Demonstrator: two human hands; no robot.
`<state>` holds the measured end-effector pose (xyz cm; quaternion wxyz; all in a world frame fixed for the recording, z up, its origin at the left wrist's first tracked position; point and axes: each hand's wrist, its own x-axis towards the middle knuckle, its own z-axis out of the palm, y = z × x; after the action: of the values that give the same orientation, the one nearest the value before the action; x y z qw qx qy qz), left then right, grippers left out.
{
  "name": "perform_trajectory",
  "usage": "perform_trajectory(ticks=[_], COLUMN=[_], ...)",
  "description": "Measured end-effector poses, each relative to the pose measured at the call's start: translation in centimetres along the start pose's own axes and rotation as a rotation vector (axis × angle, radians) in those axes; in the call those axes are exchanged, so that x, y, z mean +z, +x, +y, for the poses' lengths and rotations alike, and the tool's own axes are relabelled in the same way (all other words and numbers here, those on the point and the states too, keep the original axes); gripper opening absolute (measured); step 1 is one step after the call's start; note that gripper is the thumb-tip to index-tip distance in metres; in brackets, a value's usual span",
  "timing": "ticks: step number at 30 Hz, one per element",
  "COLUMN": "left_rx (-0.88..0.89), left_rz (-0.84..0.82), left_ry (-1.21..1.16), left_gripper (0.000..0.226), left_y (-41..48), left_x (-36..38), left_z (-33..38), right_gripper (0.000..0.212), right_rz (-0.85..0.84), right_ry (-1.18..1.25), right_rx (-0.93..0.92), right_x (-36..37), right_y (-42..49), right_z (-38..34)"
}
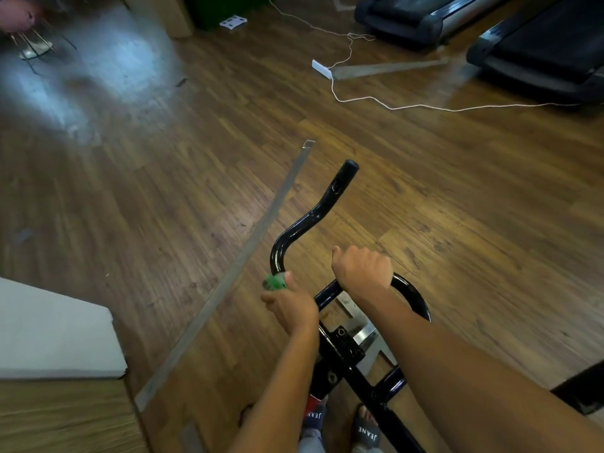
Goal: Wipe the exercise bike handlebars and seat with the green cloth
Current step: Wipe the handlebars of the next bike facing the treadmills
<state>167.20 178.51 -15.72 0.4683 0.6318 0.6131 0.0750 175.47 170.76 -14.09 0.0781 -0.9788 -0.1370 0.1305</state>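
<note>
The exercise bike's black handlebars [315, 215] curve up in the lower middle of the head view, above a wooden floor. My left hand [289, 305] presses a bunched green cloth [275, 282] against the base of the left bar, where it bends. My right hand [361, 269] is closed around the right bar, which loops out past my wrist. The black frame and stem [343, 351] run down between my forearms. The seat is out of sight.
Two treadmills [539, 44] stand at the top right, with a white power strip [322, 69] and cable lying on the floor before them. A grey metal strip [248, 253] crosses the floor. A white box [55, 335] sits at lower left. My sandalled feet [366, 429] show below.
</note>
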Motion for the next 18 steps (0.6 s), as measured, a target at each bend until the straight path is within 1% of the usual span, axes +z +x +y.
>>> perform_trajectory(ticks=[2,3,4,5,6,8,9,11,13,15,16,18], left_rx=[-0.020,-0.002,0.049,0.138,0.260,0.599,0.768,1.005,1.181,1.289,1.298,1.257], left_rz=[-0.018,-0.019,-0.017,-0.019,-0.028,-0.052,-0.074,-0.149,-0.181,-0.188,-0.196,-0.249], left_ry=[-0.038,-0.032,0.015,0.105,0.231,0.497,0.594,0.699,0.775,0.801,0.774,0.652], left_gripper=[0.062,0.061,0.060,0.059,0.059,0.061,0.062,0.061,0.055,0.053,0.054,0.061], left_y=[-0.2,0.7,2.0,3.4,4.6,6.8,7.8,9.5,10.5,10.3,9.7,8.3], left_x=[-0.3,-0.5,-0.7,-0.8,-1.1,-1.4,-1.5,-1.4,-0.9,0.7,1.6,3.6], left_z=[-0.7,-0.2,0.7,1.4,2.2,3.0,3.4,4.6,6.1,7.9,8.9,10.7], right_gripper=[0.066,0.067,0.067,0.068,0.068,0.067,0.067,0.067,0.066,0.064,0.063,0.062], right_rz=[-0.009,-0.012,-0.017,-0.021,-0.028,-0.045,-0.048,-0.041,-0.025,-0.002,0.006,0.015], right_ry=[-0.007,-0.003,0.000,-0.001,-0.003,0.000,0.002,0.005,0.008,0.003,-0.002,-0.007], right_rx=[0.003,0.007,0.012,0.016,0.017,0.020,0.023,0.034,0.041,0.055,0.060,0.076], right_x=[0.0,0.1,0.1,0.0,0.0,0.0,0.0,0.1,0.1,0.1,0.1,-0.1], right_y=[0.0,0.0,0.0,0.1,0.0,-0.1,-0.1,0.0,0.1,0.1,0.0,0.0], right_z=[-0.2,-0.3,-0.3,-0.2,-0.2,-0.2,-0.2,-0.4,-0.5,-0.6,-0.6,-0.7])
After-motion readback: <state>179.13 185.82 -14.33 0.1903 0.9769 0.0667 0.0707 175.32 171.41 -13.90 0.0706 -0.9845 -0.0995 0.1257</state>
